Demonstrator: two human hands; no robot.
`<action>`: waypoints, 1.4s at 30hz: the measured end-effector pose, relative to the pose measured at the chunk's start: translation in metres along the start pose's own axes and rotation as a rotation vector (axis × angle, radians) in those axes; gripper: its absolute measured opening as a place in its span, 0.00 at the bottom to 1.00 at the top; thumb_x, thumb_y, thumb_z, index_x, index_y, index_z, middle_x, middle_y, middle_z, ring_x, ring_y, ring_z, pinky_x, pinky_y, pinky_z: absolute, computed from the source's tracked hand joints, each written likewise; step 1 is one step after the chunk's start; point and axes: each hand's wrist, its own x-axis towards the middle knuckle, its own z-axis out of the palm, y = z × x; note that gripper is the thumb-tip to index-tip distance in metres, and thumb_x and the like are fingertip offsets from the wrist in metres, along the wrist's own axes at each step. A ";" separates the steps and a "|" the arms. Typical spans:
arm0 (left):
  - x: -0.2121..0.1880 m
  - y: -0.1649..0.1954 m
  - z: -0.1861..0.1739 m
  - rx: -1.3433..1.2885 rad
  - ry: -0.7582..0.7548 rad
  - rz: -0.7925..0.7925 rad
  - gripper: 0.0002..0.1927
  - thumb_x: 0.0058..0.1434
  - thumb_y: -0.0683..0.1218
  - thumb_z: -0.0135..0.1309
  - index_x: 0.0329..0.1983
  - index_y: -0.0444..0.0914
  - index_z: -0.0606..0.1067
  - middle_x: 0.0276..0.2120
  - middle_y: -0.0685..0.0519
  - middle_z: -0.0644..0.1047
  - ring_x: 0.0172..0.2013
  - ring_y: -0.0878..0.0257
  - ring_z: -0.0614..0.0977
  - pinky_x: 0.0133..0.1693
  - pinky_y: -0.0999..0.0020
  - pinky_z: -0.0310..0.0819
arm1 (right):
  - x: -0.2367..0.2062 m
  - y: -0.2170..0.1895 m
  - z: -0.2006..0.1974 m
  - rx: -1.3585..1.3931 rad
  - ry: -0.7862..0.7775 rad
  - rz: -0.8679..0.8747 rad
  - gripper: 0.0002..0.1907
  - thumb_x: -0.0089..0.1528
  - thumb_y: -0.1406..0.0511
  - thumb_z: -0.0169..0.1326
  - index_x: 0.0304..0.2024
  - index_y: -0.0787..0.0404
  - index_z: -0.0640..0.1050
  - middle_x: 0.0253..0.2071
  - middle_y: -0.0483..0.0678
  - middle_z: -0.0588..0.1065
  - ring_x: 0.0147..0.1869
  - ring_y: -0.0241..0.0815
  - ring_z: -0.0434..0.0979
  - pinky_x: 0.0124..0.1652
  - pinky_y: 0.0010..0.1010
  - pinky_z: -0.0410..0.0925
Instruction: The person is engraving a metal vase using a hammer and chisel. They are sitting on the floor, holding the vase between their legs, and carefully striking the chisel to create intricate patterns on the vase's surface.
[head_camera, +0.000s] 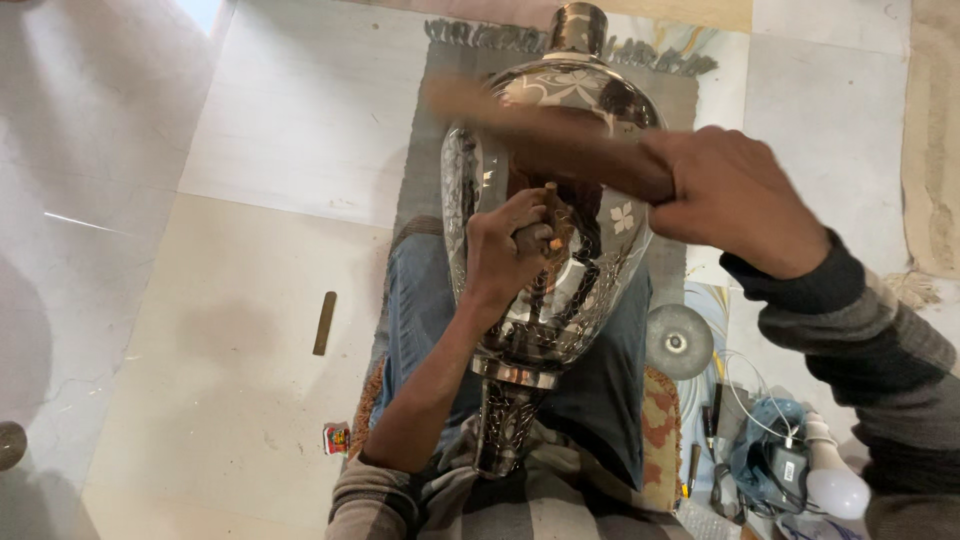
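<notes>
Chisel (548, 215) pinched upright in the left hand (505, 250) against the flank of the shiny engraved metal vase (545, 200) lying across the lap, right hand (735, 200) fisted round the blurred wooden mallet (540, 130): light, square taps look best.

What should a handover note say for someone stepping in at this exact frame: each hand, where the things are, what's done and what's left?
Left hand: pinches a small chisel-like tool against the metal vase.
Right hand: grips a wooden mallet, motion-blurred above the tool.
Vase: lies across the lap, neck pointing away, over a grey mat.
Done: flower and lattice patterns already cover much of the body.
Left: cannot tell how much surface remains.
Nearby: flat metal strip on the floor; round disc, white bulb.
</notes>
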 end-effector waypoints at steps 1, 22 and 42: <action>0.000 0.000 0.002 -0.015 0.000 -0.040 0.22 0.54 0.32 0.55 0.54 0.34 0.77 0.42 0.44 0.85 0.48 0.55 0.87 0.46 0.68 0.83 | -0.001 0.001 0.001 -0.155 -0.028 -0.065 0.22 0.47 0.64 0.61 0.44 0.59 0.77 0.24 0.54 0.73 0.31 0.57 0.75 0.31 0.48 0.64; -0.006 0.000 0.006 -0.032 -0.140 -0.058 0.27 0.51 0.30 0.55 0.57 0.31 0.76 0.46 0.42 0.84 0.49 0.55 0.87 0.51 0.65 0.85 | -0.024 0.020 0.016 -0.043 0.092 0.054 0.24 0.46 0.65 0.59 0.47 0.58 0.79 0.26 0.56 0.74 0.33 0.61 0.75 0.33 0.51 0.64; 0.013 -0.008 0.002 0.049 -0.427 -0.101 0.25 0.47 0.31 0.56 0.52 0.28 0.78 0.38 0.43 0.85 0.39 0.59 0.89 0.43 0.69 0.84 | -0.065 0.043 0.059 0.316 0.052 0.341 0.18 0.49 0.66 0.59 0.43 0.61 0.79 0.29 0.57 0.77 0.34 0.57 0.77 0.34 0.44 0.68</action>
